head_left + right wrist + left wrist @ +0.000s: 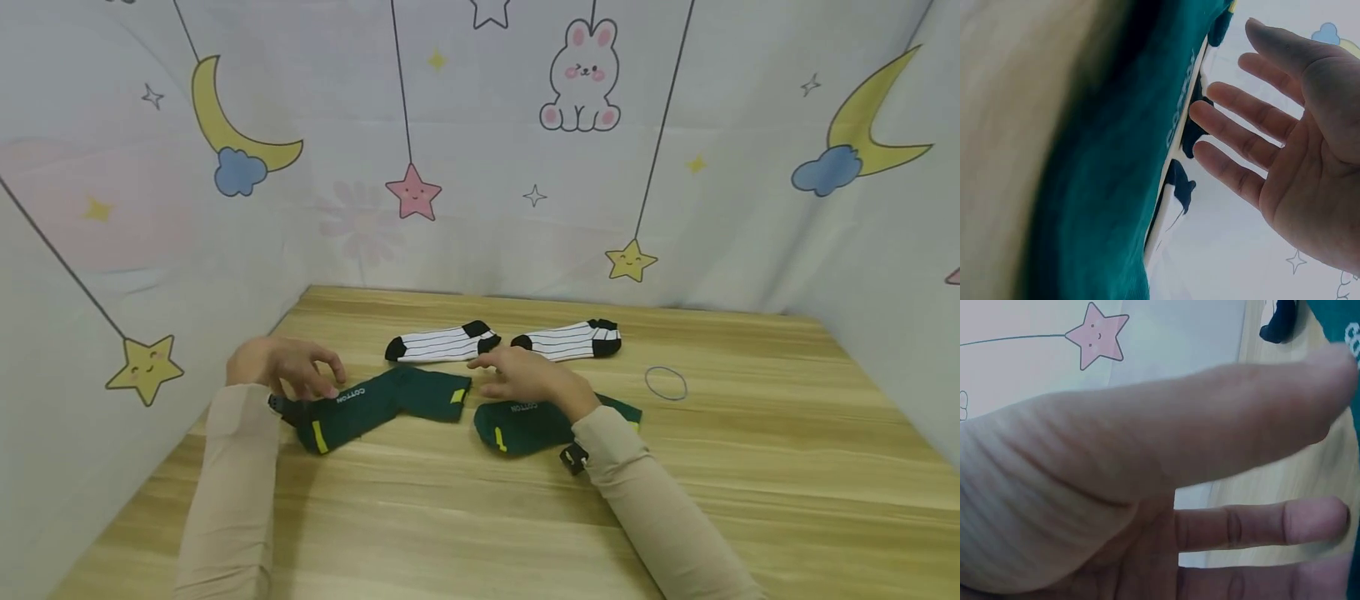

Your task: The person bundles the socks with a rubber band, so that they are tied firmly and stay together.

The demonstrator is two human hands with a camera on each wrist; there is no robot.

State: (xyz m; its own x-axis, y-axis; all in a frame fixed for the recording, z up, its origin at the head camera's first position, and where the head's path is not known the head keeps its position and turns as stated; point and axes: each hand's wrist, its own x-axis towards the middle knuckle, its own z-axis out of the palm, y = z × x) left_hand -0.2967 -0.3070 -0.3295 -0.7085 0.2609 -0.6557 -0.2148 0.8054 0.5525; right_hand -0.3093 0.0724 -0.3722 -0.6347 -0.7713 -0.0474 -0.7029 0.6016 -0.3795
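Counter (420,517), wood-grained, bearing left green sock (397,396) and right green sock (525,435), both lettered COTTON.

Landmark, left green sock: laid flat, bent midway, yellow marks towards both ends. Just right of it, right green sock, yellow-marked. Beyond it, left striped sock (442,343), white with dark lines and black ends; beyond it and to the right, right striped sock (566,340), similar. Well to its right, thin blue loop (678,399). At its left end, left hand (288,365), beige-sleeved: fingers relaxed, well parted, gripping nothing; whether the thumb touches fabric, cannot tell. To its right, right hand (534,379), nearest right green sock: fingers loosely extended, spread, gripping nothing. Well beyond it, printed backdrop (495,242).
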